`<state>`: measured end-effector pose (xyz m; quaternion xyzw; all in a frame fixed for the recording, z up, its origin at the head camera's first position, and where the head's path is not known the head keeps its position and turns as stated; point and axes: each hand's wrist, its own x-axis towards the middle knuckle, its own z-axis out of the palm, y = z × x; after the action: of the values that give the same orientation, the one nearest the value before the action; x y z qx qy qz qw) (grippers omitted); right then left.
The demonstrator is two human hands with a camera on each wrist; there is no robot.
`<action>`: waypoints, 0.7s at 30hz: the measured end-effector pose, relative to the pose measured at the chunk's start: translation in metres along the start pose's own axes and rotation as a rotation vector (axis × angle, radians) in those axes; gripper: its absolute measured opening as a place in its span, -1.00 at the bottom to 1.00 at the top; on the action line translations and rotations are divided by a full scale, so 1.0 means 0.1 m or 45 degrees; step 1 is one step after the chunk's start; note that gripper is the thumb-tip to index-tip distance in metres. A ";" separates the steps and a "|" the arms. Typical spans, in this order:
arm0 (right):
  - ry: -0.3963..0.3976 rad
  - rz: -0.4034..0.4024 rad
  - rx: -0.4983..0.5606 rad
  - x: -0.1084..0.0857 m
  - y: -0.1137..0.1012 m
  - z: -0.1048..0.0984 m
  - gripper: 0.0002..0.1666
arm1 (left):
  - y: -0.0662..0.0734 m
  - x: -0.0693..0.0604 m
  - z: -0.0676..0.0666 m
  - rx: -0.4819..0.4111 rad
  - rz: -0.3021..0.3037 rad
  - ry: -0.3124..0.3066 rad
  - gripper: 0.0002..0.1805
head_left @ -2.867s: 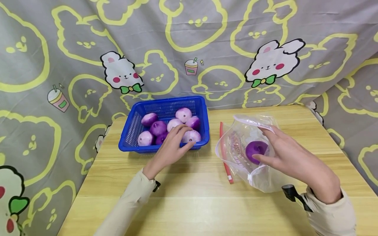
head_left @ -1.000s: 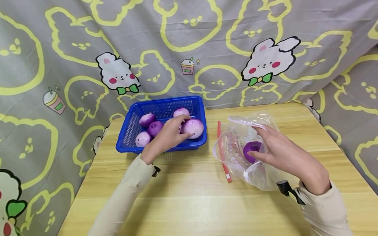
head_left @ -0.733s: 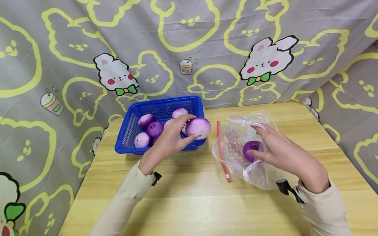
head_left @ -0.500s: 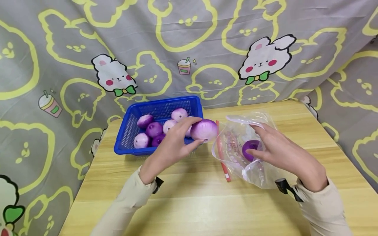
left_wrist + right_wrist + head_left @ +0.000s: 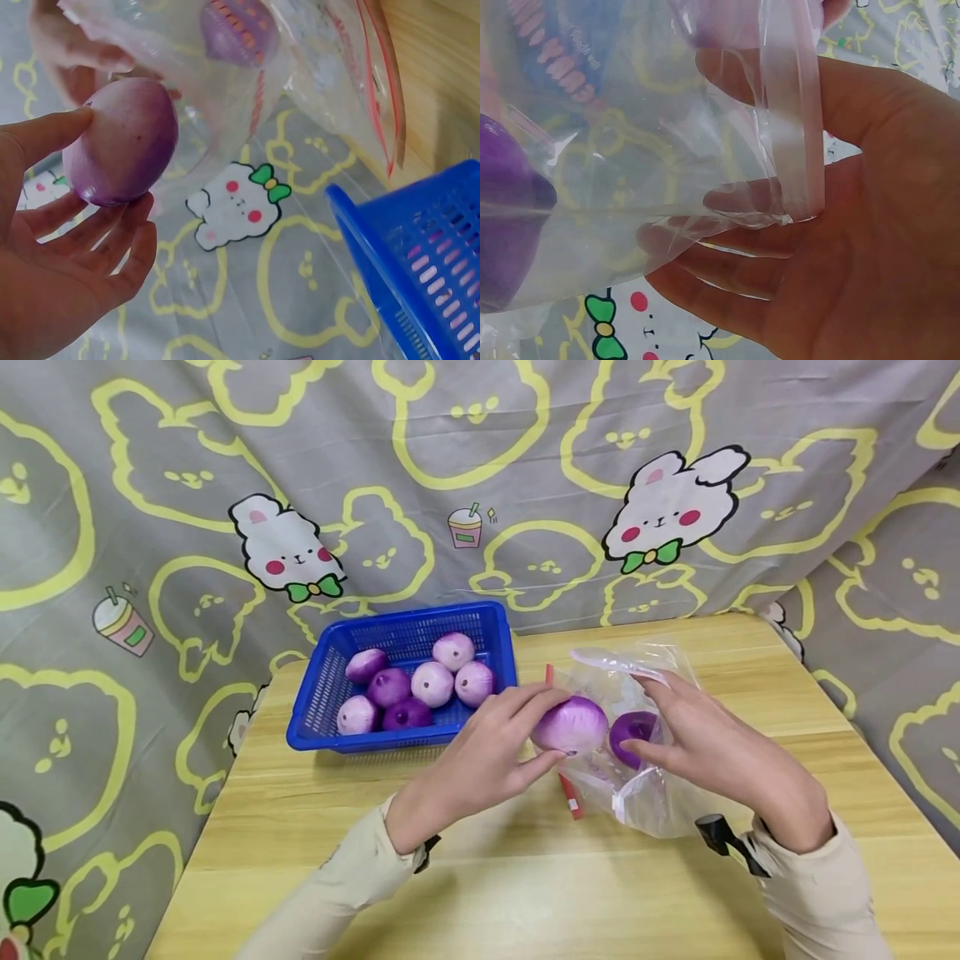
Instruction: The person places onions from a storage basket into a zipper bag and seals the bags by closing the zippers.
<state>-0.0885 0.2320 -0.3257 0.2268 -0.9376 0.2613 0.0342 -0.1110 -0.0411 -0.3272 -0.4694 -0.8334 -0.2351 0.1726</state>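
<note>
The held onion (image 5: 576, 725) is plump and slightly oval, pale pinkish-violet across most of its side and deepening to rich purple at one end, with fine streaks, a soft sheen and a small dark spot low on its surface in the head view. It is held above the desk (image 5: 510, 877), at the mouth of a clear bag (image 5: 656, 814); whether it has crossed the rim I cannot tell. The left hand (image 5: 480, 747) has a curved grip on it, thumb on one side and fingers on the other. The right hand (image 5: 723, 739) keeps its grip spread wide at the bag's rim, thumb and fingers well apart. A darker, evenly purple onion (image 5: 628, 737) lies inside the bag.

Pinkish lettering (image 5: 551, 56) runs along the bag, with smaller pale print beside it, too creased and blurred to read. A red strip (image 5: 572, 797) with a white tip shows at its left. Seven more onions (image 5: 432, 684), some pale, some deep purple, sit in a blue slotted basket (image 5: 352, 743) that shows no visible label
</note>
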 end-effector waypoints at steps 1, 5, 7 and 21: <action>0.006 -0.006 0.005 -0.01 -0.01 0.00 -0.12 | 0.01 0.01 0.02 0.004 0.007 -0.001 -0.39; 0.020 -0.010 0.012 -0.04 -0.05 -0.02 -0.11 | 0.04 0.03 0.06 0.034 0.017 -0.006 -0.37; 0.027 -0.015 0.018 -0.06 -0.07 -0.03 -0.12 | 0.05 0.03 0.07 0.060 0.013 -0.008 -0.37; 0.067 -0.005 0.015 -0.08 -0.04 -0.09 -0.02 | 0.01 -0.06 0.14 0.216 -0.002 -0.133 -0.27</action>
<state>-0.0803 0.2367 -0.3177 0.2218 -0.9344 0.2727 0.0579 -0.1082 -0.0373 -0.3412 -0.4640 -0.8586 -0.1391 0.1677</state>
